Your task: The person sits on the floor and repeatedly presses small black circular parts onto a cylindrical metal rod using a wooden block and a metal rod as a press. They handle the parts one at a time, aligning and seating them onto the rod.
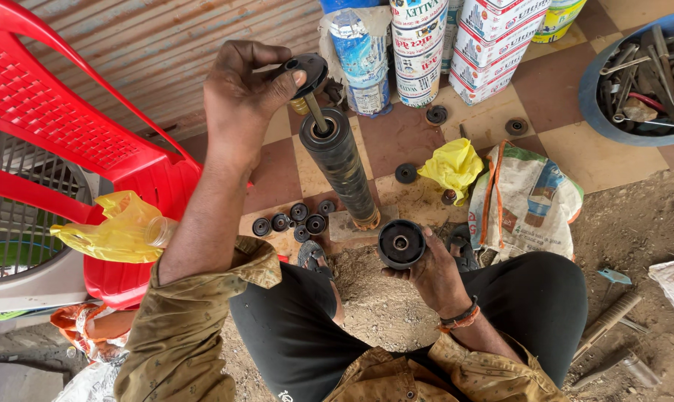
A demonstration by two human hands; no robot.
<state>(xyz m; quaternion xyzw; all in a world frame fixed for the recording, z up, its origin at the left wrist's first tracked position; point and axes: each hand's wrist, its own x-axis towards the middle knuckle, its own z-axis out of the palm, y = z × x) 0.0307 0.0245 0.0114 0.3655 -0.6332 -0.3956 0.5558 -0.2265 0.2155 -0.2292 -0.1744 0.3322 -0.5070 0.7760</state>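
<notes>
My left hand (240, 93) pinches a black disc cap (309, 71) on a thin rod (318, 113) rising from the upright black roller (342, 165); my right hand (435, 272) cups a round black bearing piece (401, 243) just below the roller's base. Best to keep the rod straight and the roller steady on its block (352, 227), more loose black discs (296, 218) lying under my left forearm.
</notes>
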